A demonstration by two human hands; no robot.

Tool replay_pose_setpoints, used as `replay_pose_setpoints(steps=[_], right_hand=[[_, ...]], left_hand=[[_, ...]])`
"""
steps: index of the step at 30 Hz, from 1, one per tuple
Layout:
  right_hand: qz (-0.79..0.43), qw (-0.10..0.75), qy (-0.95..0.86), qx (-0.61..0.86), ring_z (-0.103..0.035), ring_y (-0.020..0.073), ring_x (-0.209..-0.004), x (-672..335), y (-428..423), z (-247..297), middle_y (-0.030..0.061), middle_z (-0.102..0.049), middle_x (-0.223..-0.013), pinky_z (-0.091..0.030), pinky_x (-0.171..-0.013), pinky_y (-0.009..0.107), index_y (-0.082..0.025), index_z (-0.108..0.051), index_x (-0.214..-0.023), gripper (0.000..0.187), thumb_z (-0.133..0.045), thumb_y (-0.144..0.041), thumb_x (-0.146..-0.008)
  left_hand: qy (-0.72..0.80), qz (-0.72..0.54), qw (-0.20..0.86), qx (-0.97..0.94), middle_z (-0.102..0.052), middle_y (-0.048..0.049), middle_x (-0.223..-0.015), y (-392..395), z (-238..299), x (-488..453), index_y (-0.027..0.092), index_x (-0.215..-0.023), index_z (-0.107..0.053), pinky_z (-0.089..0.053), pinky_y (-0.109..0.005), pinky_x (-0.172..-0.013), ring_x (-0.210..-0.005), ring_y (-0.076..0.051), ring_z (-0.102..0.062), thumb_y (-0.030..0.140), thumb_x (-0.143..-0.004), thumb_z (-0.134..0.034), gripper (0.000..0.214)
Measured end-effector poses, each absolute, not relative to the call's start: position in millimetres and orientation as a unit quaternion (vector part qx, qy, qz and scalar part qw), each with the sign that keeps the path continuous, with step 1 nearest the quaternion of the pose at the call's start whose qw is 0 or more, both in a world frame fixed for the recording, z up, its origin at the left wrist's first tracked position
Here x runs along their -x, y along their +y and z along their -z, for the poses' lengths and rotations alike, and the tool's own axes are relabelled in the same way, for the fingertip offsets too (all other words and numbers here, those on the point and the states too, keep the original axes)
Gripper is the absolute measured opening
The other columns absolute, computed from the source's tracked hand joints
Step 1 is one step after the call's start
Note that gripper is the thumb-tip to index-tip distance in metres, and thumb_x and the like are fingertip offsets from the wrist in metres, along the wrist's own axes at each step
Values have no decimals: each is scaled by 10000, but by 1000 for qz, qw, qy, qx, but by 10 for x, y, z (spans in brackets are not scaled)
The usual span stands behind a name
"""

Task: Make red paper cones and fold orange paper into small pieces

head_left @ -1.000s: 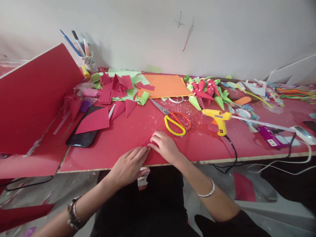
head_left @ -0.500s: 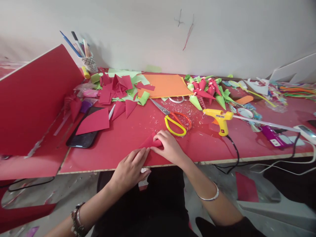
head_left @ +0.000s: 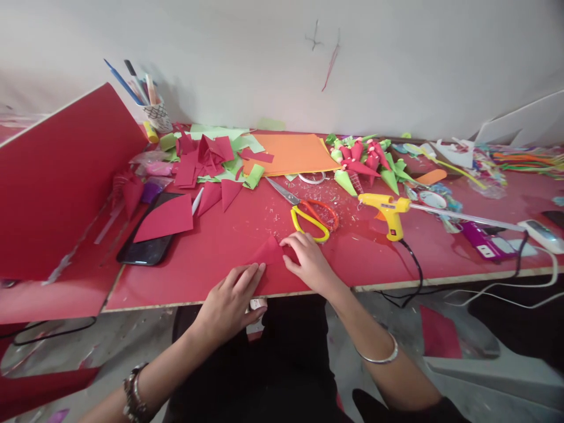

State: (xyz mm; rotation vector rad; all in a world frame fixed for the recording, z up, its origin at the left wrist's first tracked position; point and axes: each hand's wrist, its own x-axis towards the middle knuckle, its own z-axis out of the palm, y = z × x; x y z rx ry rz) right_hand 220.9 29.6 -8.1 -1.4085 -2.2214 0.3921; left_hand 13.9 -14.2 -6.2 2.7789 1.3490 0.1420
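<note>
A piece of red paper (head_left: 269,251), pointed at the top, lies on the red table in front of me and is hard to tell from the tabletop. My left hand (head_left: 233,296) rests at the table's front edge, its fingers stretched flat against the paper's lower left. Just right of the paper is my right hand (head_left: 309,262), a fingertip at the paper's edge and the thumb apart from it. Beyond it lie scissors (head_left: 311,220) with yellow and orange handles. A small white object (head_left: 258,304) shows partly below my left fingers.
A yellow glue gun (head_left: 390,212) stands at right, its cord hanging over the edge. Red and green paper cones (head_left: 363,161) are piled behind. A phone (head_left: 145,251) lies partly under a red paper piece (head_left: 165,218). A large red board (head_left: 66,188) leans at left.
The rolled edge of the red paper has opened out flatter. My right hand has moved slightly right, its thumb and finger parting. My left hand has stayed nearly in place.
</note>
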Motion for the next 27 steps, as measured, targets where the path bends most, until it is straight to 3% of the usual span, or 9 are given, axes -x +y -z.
replay_pose_setpoints(steps=[4, 9, 13, 19, 27], right_hand=[[-146, 261, -799, 522, -476, 208, -918, -2213, 274, 104, 74, -534, -944, -402, -824, 348, -181, -511, -981, 311, -377, -19, -752], [-161, 270, -798, 515, -476, 214, -931, -2209, 252, 101, 69, -519, -951, -408, -831, 364, -197, -517, -1008, 253, -562, -234, -761], [-172, 287, -803, 493, -485, 200, -933, -2177, 229, 87, 61, -515, -959, -417, -818, 349, -203, -530, -928, 191, -587, -197, -745], [-175, 265, -842, 437, -511, 169, -886, -2194, 128, 76, 49, -560, -942, -426, -802, 314, -194, -570, -816, 123, -523, -91, -768], [-263, 305, -797, 450, -551, 163, -957, -2274, 80, 49, 55, -595, -1011, -448, -847, 322, -215, -590, -1002, 218, -537, -167, -797]], left_hand=[[441, -53, 46, -895, -512, -99, -1178, -151, 40, -140, 166, -1300, -355, -465, -340, -863, -1029, -238, -463, 454, -751, -541, 648], [447, -94, 78, -886, -510, -95, -1112, -97, 0, -118, 179, -1289, -340, -486, -344, -784, -1000, -234, -471, 465, -787, -491, 597], [476, -154, 67, -863, -499, -99, -1090, 18, 27, -125, 167, -1285, -337, -453, -373, -819, -995, -229, -463, 378, -840, -443, 504], [476, -114, 76, -869, -564, -41, -959, 87, -13, -185, 209, -1022, -550, -441, -298, -721, -851, -182, -511, 245, -847, -457, 201], [429, -90, -10, -899, -599, -27, -833, 22, -58, -176, 197, -836, -587, -386, -280, -637, -753, -163, -520, 195, -871, -418, 172]])
